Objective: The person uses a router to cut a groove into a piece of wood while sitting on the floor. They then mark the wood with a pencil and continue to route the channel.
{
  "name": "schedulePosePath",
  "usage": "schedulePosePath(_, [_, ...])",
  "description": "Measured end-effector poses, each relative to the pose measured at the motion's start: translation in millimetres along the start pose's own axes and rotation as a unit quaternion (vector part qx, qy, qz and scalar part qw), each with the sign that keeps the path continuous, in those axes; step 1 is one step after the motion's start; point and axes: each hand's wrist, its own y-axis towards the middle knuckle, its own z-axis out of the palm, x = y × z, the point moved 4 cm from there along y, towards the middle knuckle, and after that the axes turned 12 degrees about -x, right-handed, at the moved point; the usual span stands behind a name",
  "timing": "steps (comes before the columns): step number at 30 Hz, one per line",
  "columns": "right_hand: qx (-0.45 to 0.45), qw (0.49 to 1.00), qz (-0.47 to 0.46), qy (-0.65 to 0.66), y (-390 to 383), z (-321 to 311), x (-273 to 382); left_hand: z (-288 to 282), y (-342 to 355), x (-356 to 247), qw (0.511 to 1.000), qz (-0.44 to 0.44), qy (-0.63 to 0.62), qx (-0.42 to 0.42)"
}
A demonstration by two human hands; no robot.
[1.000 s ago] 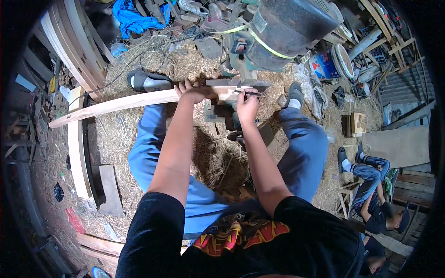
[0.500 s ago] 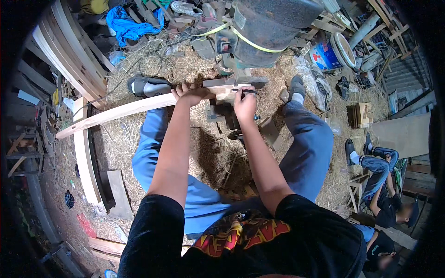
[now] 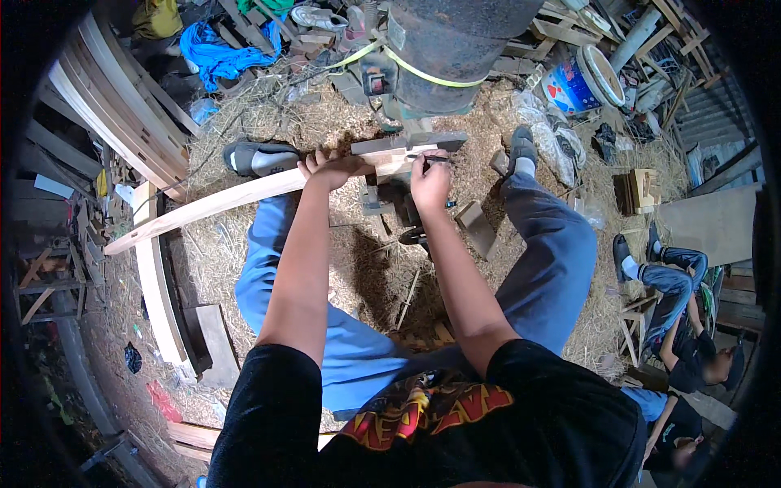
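A long, pale, gently curved wooden board [image 3: 215,201] runs from the left to a metal vise [image 3: 382,195] in front of me. My left hand [image 3: 329,170] grips the board just left of the vise, fingers over its far edge. My right hand [image 3: 431,183] pinches a dark, slim pen [image 3: 438,159] over the board's right end. The pen's tip lies close to the wood; whether it touches cannot be made out. Behind the board's end sits a dark bar [image 3: 447,140]. A round handle [image 3: 413,236] shows below the vise.
A dark drum [image 3: 455,49] with a yellow strap stands ahead. Curved boards [image 3: 122,106] lean at the left, and another beam [image 3: 159,301] lies under the board's left end. A paint bucket [image 3: 582,85] is at the right. Two people sit at the far right. Shavings cover the floor.
The view has shifted slightly. The board's left end sits a little more to the right; both hands keep their places on the board and pen.
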Motion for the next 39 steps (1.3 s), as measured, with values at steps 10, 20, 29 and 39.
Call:
schedulePosePath(10, [0.034, 0.999, 0.010, -0.016, -2, 4, 4, 8, 9, 6, 1.000, -0.017, 0.007, -0.015])
schedulePosePath(20, [-0.003, 1.000, 0.026, 0.016, 0, 3, -5, 3, 6, -2, 1.000, -0.005, 0.008, -0.010])
schedulePosePath(29, [-0.012, 0.999, 0.047, 0.005, 0, 1, -5, 14, 15, 10, 0.999, -0.014, 0.008, -0.029])
schedulePosePath(39, [-0.033, 0.999, 0.029, 0.019, 2, -1, -12, 8, 10, -4, 0.999, 0.029, 0.011, -0.008])
